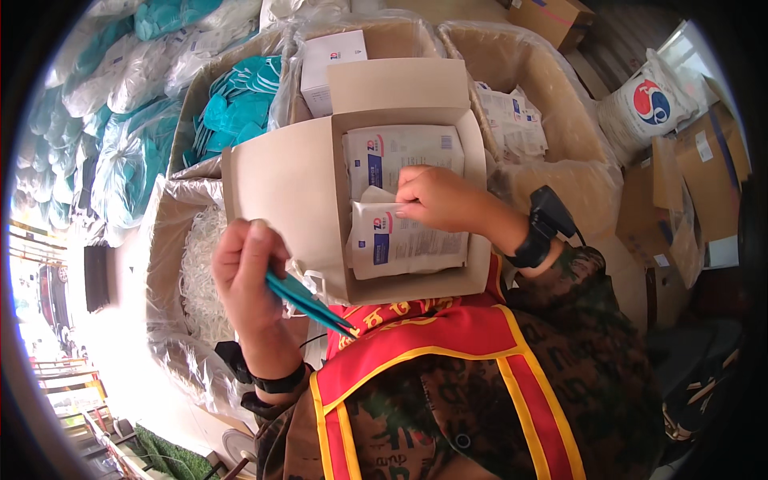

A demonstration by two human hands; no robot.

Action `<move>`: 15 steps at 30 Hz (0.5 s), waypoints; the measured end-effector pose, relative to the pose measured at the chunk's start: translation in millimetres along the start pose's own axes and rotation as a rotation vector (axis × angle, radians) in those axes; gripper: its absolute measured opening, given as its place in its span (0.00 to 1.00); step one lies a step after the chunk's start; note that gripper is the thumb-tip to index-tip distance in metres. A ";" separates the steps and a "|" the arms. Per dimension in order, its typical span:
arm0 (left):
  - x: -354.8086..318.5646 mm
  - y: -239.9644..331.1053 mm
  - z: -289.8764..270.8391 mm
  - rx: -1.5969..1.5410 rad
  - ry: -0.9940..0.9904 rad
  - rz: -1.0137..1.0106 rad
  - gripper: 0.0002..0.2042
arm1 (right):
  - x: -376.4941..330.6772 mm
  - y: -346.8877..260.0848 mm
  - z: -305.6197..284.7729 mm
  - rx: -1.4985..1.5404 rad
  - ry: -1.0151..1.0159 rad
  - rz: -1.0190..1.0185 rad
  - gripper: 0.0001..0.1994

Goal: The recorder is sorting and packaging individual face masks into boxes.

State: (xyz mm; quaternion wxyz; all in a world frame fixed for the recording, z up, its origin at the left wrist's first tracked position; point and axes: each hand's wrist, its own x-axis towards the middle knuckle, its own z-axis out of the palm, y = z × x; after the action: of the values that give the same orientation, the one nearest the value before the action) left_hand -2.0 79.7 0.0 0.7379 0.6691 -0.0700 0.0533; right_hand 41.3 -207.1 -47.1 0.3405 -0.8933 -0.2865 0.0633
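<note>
My left hand [252,268] is closed around a folded teal face mask [308,302], its thumb on top and the mask hanging toward my lap. White loops show beside it. In front of me an open cardboard box [280,188] holds two visible stacks of flat white packets with blue and red print. My right hand [440,198] reaches into the box, thumb and fingers pinching the upper edge of the near white packet [428,246]. The far packet [408,152] lies just beyond, partly covered by that hand.
Plastic-lined bins surround the box: one with teal masks [240,100], one with loose white packets [512,120], one with pale strands [204,272]. A white carton [332,68] stands in the far middle bin. Bagged goods [136,152] pile up at left; a white sack [652,100] and cartons stand right.
</note>
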 end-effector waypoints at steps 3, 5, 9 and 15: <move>5.9 -4.3 18.2 0.203 -0.098 -0.030 0.09 | -11.2 -22.7 -17.5 0.051 0.079 -0.099 0.06; 9.8 -5.2 26.3 0.309 -0.244 -0.050 0.24 | -14.9 -38.5 -30.4 0.016 0.121 -0.211 0.05; 14.9 -1.6 46.8 0.279 -0.415 -0.131 0.17 | -16.8 -55.2 -49.4 -0.053 0.158 -0.356 0.05; 12.7 -6.6 73.7 0.177 -0.157 -0.086 0.05 | -20.1 -58.5 -48.4 -0.173 0.394 -0.365 0.06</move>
State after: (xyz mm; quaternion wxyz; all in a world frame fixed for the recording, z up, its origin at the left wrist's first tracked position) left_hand 9.3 5.6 2.7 0.6698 0.7362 -0.0936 -0.0248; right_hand 12.2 -210.6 25.7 0.3178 -0.8479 -0.3751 -0.1986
